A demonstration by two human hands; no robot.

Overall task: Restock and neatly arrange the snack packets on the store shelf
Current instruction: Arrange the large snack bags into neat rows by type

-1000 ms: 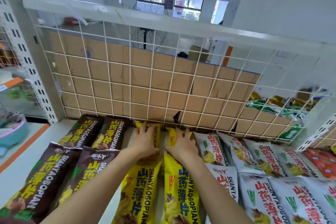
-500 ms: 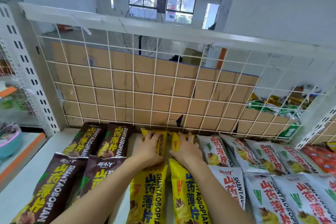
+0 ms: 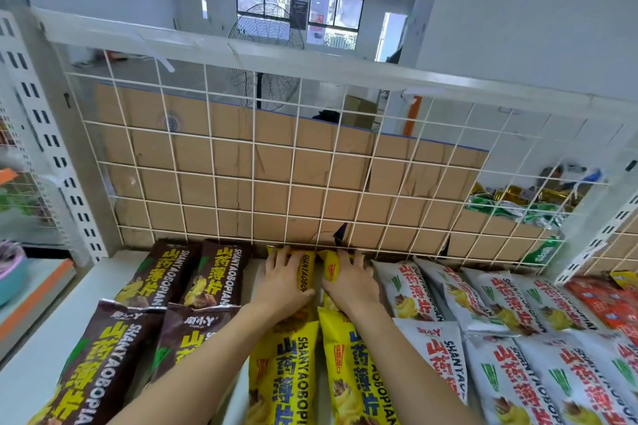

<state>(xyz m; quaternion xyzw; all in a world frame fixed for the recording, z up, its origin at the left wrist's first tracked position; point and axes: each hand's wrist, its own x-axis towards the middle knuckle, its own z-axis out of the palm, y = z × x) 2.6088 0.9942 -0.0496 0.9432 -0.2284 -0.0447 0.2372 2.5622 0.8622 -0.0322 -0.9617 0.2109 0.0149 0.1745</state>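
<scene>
Packets in the back row are the matter in hand: the left yellow packet (image 3: 306, 271) and the right yellow packet (image 3: 332, 269) are laid side by side near the middle of the shelf (image 3: 38, 352), their far ends close against the foot of the wire grid (image 3: 310, 162). Each is covered by a flat palm. The left hand (image 3: 283, 283) is spread on the left one and the right hand (image 3: 352, 283) on the right one, with fingers straight and pressing and nothing gripped. At six o'clock from the pair the front yellow packets (image 3: 286, 376) are lined up, partly crossed by the forearms. At nine o'clock the brown packets (image 3: 193, 276) are set, with a bare strip of shelf between. At three o'clock the white packets (image 3: 404, 290) are ranged, and beyond them the red packets (image 3: 607, 300). At twelve o'clock, behind the grid, cardboard (image 3: 241, 183) is stood. The step is judged to be a squaring-up. It is best done with light, even pressure so that the contents are not crushed. Both packets should be slid together toward twelve o'clock until their ends are level with the neighbouring rows. The seam between them should be kept closed, and the front packets should not be dragged askew by the wrists.
</scene>
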